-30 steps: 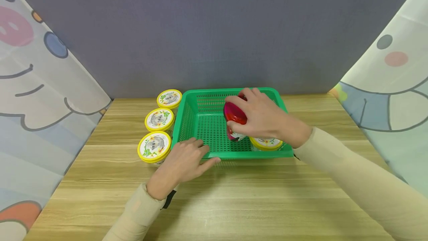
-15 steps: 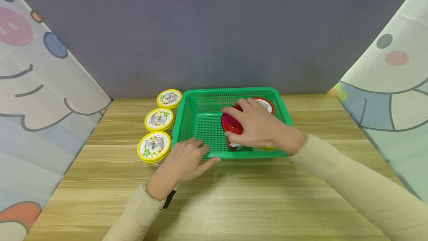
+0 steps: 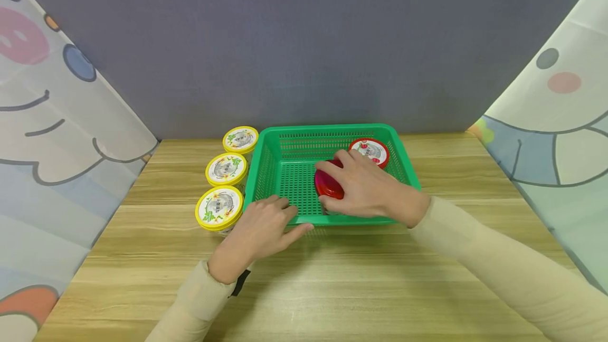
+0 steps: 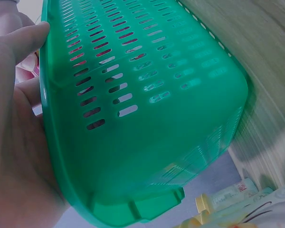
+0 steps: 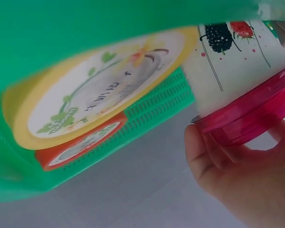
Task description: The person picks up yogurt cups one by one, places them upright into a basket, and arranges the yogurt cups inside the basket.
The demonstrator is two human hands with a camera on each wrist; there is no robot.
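Observation:
My right hand [image 3: 370, 186] grips a cup by its translucent pink-red lid [image 3: 328, 183], low in the front part of the green basket [image 3: 351, 220]. In the right wrist view this cup [image 5: 242, 61] has a white side printed with a blackberry and a strawberry. Beside it sits a tub with a yellow lid [image 5: 99, 90], which my right hand mostly covers in the head view. Behind, in the back right corner, is a red-lidded tub [image 3: 371, 152]. My left hand [image 3: 258, 228] holds the basket's front rim near the left corner, thumb outside and fingers inside.
Left of the basket, three yellow-lidded tubs stand in a row on the wooden table [image 3: 304, 289]: a back one [image 3: 240, 139], a middle one [image 3: 226, 168] and a front one [image 3: 219, 208]. A grey wall [image 3: 304, 46] rises behind the basket.
My right hand has moved the cup down and toward the basket's front. The red-lidded tub at the back right has come into view. My left hand has stayed on the rim.

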